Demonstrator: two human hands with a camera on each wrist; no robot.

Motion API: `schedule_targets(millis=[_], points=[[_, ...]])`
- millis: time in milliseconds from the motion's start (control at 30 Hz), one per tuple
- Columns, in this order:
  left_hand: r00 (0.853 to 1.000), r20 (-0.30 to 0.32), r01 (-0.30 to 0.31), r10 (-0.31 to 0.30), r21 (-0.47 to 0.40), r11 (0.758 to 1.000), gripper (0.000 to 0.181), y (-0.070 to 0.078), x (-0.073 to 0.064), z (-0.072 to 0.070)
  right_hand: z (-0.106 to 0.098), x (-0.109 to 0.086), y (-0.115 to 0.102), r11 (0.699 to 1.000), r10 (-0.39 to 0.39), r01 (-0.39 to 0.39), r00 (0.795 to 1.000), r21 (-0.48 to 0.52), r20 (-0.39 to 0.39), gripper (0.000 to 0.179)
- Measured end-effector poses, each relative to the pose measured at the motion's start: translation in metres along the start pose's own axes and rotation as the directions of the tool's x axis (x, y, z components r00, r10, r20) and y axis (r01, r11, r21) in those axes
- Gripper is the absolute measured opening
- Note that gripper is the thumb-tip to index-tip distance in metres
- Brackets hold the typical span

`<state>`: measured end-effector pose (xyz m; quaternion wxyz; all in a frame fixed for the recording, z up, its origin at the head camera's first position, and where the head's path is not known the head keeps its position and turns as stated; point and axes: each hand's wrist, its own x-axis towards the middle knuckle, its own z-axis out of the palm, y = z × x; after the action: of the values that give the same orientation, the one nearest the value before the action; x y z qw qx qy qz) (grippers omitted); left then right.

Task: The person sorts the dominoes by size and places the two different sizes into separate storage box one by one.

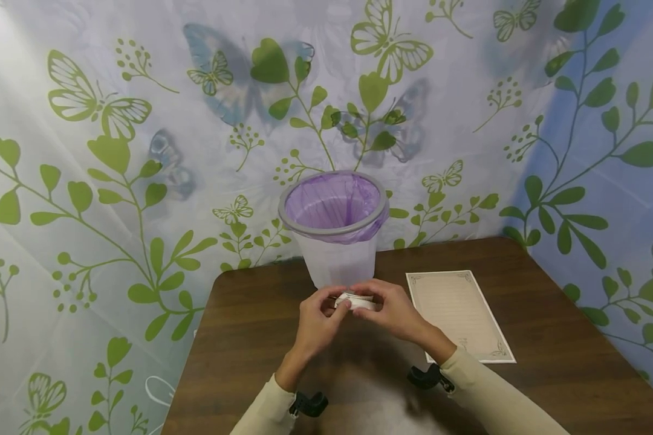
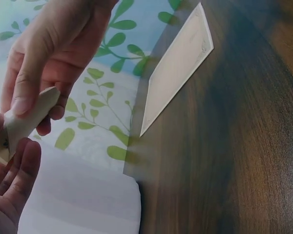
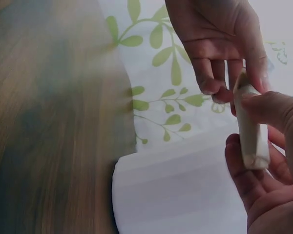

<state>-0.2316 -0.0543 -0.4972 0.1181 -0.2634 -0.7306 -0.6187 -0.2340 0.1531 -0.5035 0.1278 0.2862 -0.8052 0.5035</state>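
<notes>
A small, thick wad of folded off-white paper [image 1: 359, 301] is held between both hands, in front of the bin. My left hand [image 1: 318, 323] pinches its left end between thumb and fingers. On the other end, my right hand [image 1: 394, 311] has its thumb and fingers gripping the paper. The left wrist view shows the folded paper [image 2: 31, 114] tapering toward the right hand [image 2: 53, 53]. In the right wrist view, the right thumb lies along the paper [image 3: 251, 126], while the left hand [image 3: 224, 44] holds its far end.
Behind the hands stands a white bin [image 1: 340, 260] with a grey rim and purple liner. A bordered, lined sheet of paper [image 1: 457, 314] lies on the brown wooden table [image 1: 239, 350] at right. A curtain [image 1: 196, 151] with leaves and butterflies hangs behind.
</notes>
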Motion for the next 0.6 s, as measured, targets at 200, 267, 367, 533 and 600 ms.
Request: schedule_targets(millis=[200, 267, 367, 533, 600], points=[[0.999, -0.044, 0.012, -0.012, -0.008, 1.000, 0.019, -0.007, 0.000, -0.003, -0.001, -0.003, 0.000, 0.999, 0.040, -0.040, 0.999, 0.032, -0.002, 0.034], [0.999, -0.046, 0.005, -0.004, 0.007, 1.000, 0.018, -0.007, -0.001, -0.004, -0.002, -0.003, 0.002, 0.999, 0.037, -0.036, 0.999, 0.031, -0.013, 0.031], [0.999, -0.032, -0.021, 0.022, 0.023, 1.000, 0.024, 0.006, 0.000, -0.005, -0.003, -0.004, 0.003, 0.999, 0.014, -0.014, 1.000, 0.038, -0.023, 0.028], [0.998, -0.019, -0.059, 0.060, 0.080, 0.995, 0.032, 0.022, -0.001, -0.007, -0.003, -0.004, 0.004, 1.000, -0.007, 0.007, 0.999, 0.024, -0.033, 0.026], [0.997, -0.026, -0.072, 0.075, 0.124, 0.990, 0.028, 0.023, -0.001, -0.006, -0.003, -0.004, 0.004, 1.000, -0.012, 0.013, 0.999, 0.026, -0.034, 0.026]])
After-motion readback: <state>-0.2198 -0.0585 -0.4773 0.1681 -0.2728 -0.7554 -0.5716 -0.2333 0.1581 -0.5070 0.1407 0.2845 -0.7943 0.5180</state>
